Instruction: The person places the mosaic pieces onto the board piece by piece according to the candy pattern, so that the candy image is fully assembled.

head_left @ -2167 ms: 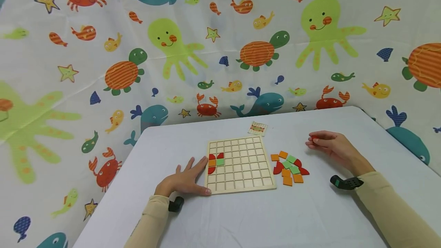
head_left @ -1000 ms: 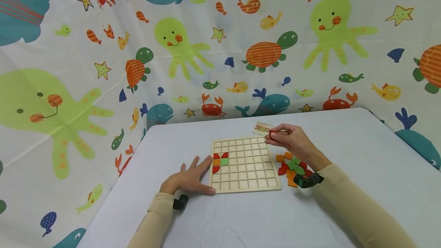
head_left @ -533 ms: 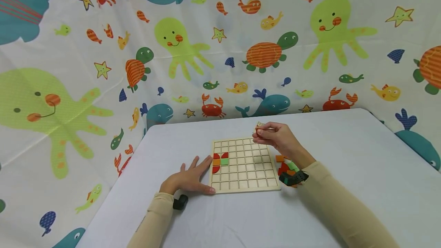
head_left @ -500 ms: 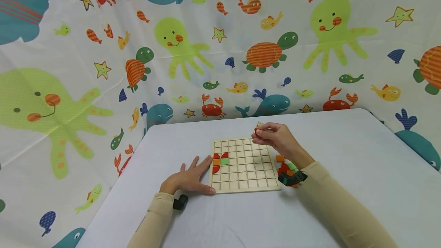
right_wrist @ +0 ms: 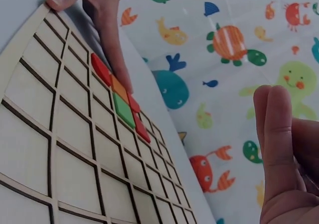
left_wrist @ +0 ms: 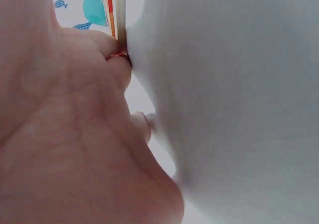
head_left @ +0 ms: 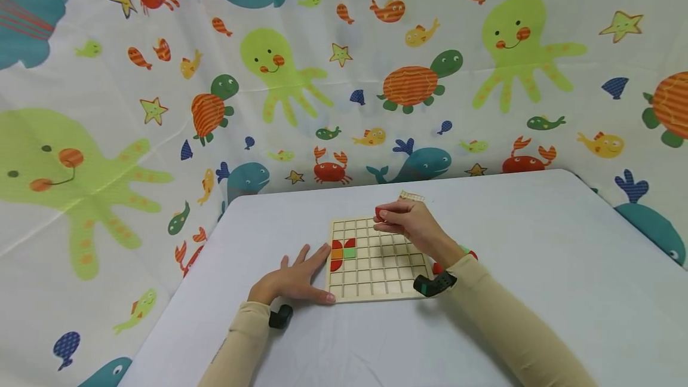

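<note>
My right hand (head_left: pixel 416 229) pinches a small red tile (head_left: pixel 378 214) between thumb and fingertips, above the upper middle of the wooden grid board (head_left: pixel 371 284). In the right wrist view my fingers (right_wrist: pixel 279 134) hide that tile. My left hand (head_left: pixel 292 279) lies spread on the table, with thumb and index fingertip at the board's left edge. In the board's left columns sit an orange square (head_left: pixel 337 253), a green square (head_left: pixel 349 252) and rounded red tiles: one red tile (head_left: pixel 335 265) below the orange, another red tile (head_left: pixel 337 244) above it, and a third red tile (head_left: pixel 350 242) above the green.
Loose tiles lie right of the board, mostly hidden behind my right forearm; a red tile (head_left: pixel 438 268) and a green tile (head_left: pixel 464 249) show past it. A small pattern card (head_left: pixel 411 196) lies beyond the board's far edge. A sea-animal printed cloth (head_left: pixel 344 76) hangs behind the table.
My right hand has carried the red tile leftward, from right of the loose tiles, past the card, to over the board. My left hand keeps its place at the board's edge.
</note>
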{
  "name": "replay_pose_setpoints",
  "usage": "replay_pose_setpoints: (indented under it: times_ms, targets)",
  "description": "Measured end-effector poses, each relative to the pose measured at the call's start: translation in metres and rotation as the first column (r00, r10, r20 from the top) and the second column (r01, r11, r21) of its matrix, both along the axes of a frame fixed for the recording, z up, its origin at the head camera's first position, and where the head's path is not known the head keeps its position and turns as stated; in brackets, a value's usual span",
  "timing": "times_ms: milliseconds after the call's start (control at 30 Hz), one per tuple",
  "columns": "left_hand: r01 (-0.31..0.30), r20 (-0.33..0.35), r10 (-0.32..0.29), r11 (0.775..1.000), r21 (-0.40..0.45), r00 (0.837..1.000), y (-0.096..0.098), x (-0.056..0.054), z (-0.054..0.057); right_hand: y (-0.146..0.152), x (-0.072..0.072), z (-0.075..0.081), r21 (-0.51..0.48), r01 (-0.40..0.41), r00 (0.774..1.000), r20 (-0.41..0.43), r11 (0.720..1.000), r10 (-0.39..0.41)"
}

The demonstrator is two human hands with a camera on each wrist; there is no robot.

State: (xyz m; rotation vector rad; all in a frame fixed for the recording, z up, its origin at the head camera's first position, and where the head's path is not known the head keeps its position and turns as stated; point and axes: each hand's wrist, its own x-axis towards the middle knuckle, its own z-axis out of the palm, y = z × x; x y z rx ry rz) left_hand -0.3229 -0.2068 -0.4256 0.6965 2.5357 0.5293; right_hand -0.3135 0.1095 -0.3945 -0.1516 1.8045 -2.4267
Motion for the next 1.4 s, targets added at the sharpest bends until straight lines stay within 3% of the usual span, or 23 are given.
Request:
replay_pose_setpoints:
  times_ms: [200, 433, 733, 1133, 1400]
  targets:
    - [-0.019, 0.0, 0.019, 0.999, -0.032, 1.0, -0.001, 0.0, 0.002, -0.012, -0.001, -0.01, 0.056, -0.076, 0.995, 0.067, 0.996, 0.073]
    - [-0.022, -0.005, 0.022, 0.998, -0.053, 1.0, 0.0, 0.0, 0.002, -0.023, 0.0, -0.019, 0.137, -0.141, 0.99, 0.049, 0.981, 0.135]
    - [-0.016, 0.01, 0.016, 0.999, -0.045, 1.0, 0.001, 0.0, 0.003, -0.036, 0.001, -0.026, 0.189, -0.113, 0.992, 0.074, 0.976, 0.101]
    - [-0.005, 0.016, 0.006, 0.998, -0.057, 1.0, 0.001, -0.002, 0.0, -0.047, 0.007, -0.04, 0.358, -0.18, 0.983, 0.023, 0.916, 0.184]
    - [-0.012, 0.003, 0.012, 0.999, -0.048, 1.0, 0.0, -0.001, 0.002, -0.055, 0.008, -0.042, 0.437, -0.151, 0.987, 0.019, 0.887, 0.159]
